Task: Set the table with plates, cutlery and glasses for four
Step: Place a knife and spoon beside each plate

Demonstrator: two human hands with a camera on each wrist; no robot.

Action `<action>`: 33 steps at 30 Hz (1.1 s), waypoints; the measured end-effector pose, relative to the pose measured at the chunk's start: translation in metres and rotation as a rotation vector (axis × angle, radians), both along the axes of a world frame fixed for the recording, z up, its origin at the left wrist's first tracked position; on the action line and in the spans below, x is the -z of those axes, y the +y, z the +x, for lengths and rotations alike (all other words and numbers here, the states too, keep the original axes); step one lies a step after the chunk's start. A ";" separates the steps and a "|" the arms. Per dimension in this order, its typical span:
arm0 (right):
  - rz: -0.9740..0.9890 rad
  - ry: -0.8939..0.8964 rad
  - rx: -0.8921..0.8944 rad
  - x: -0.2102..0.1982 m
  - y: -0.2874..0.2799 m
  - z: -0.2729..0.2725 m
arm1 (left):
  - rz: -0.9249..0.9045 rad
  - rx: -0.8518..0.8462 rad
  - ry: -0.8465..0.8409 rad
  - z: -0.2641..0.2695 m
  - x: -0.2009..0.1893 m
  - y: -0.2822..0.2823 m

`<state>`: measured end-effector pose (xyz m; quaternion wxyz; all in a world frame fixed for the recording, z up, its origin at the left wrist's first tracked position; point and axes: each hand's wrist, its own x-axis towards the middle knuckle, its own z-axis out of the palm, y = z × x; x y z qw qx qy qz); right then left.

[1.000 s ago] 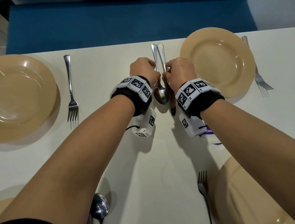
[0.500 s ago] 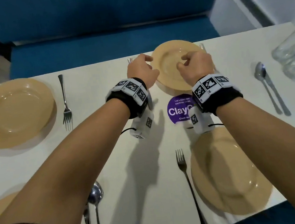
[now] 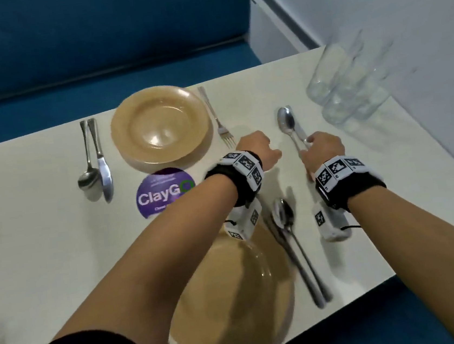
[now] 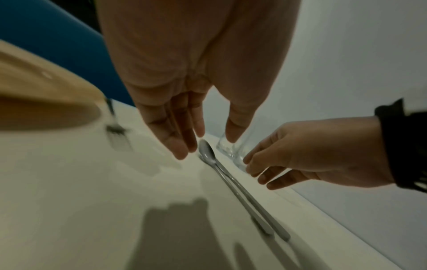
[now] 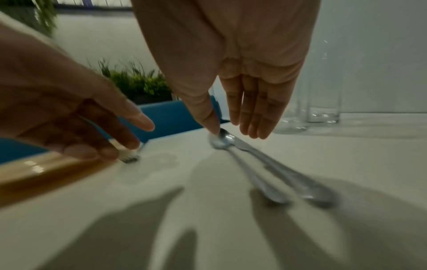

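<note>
Both hands hover over the white table [image 3: 60,261], right of the far tan plate [image 3: 161,125]. My right hand [image 3: 322,147] is above the handles of a spoon [image 3: 285,120] and knife [image 3: 299,134] lying side by side; its fingers are straight and hold nothing. The right wrist view shows that spoon [image 5: 221,141] and knife [image 5: 277,160] lying flat under the right hand [image 5: 231,130]. My left hand [image 3: 257,151] is just left of them, by the fork [image 3: 218,122], open and empty. In the left wrist view the left hand [image 4: 209,135] hangs above the spoon [image 4: 206,151].
Several clear glasses [image 3: 351,81] stand at the far right corner by the wall. A spoon and knife pair [image 3: 94,161] lies left of the far plate. A near plate [image 3: 234,298] with another spoon and knife [image 3: 294,249] lies under my arms. A purple sticker [image 3: 163,193] sits mid-table.
Both hands let go of the spoon and knife left of the far plate, crossed over the plate to the right, and now hover at the pair beside the glasses. The view swung right.
</note>
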<state>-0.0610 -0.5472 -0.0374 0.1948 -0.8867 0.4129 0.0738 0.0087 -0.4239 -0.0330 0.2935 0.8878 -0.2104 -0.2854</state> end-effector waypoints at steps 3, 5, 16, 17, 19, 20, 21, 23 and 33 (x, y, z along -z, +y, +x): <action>0.019 0.027 -0.038 0.020 -0.034 -0.006 | 0.053 -0.030 0.097 -0.011 0.018 -0.052; 0.029 0.039 -0.087 0.031 -0.047 -0.005 | 0.085 -0.070 0.144 -0.012 0.031 -0.075; 0.157 0.097 -0.124 0.042 -0.070 0.013 | 0.234 -0.222 0.054 0.006 0.045 -0.127; 0.159 0.108 -0.122 0.040 -0.071 0.014 | 0.249 -0.213 0.049 0.007 0.044 -0.127; 0.145 0.143 -0.138 0.035 -0.070 0.016 | 0.263 -0.173 0.029 0.007 0.043 -0.127; 0.143 0.170 -0.148 0.034 -0.070 0.017 | 0.262 -0.151 0.030 0.007 0.043 -0.126; 0.144 0.193 -0.157 0.034 -0.071 0.017 | 0.259 -0.126 0.048 0.006 0.042 -0.124; 0.145 0.227 -0.174 0.034 -0.069 0.019 | 0.243 -0.086 0.057 0.007 0.040 -0.117; 0.365 -0.175 -0.003 0.027 -0.047 0.025 | -0.157 -0.298 0.355 0.015 0.031 -0.058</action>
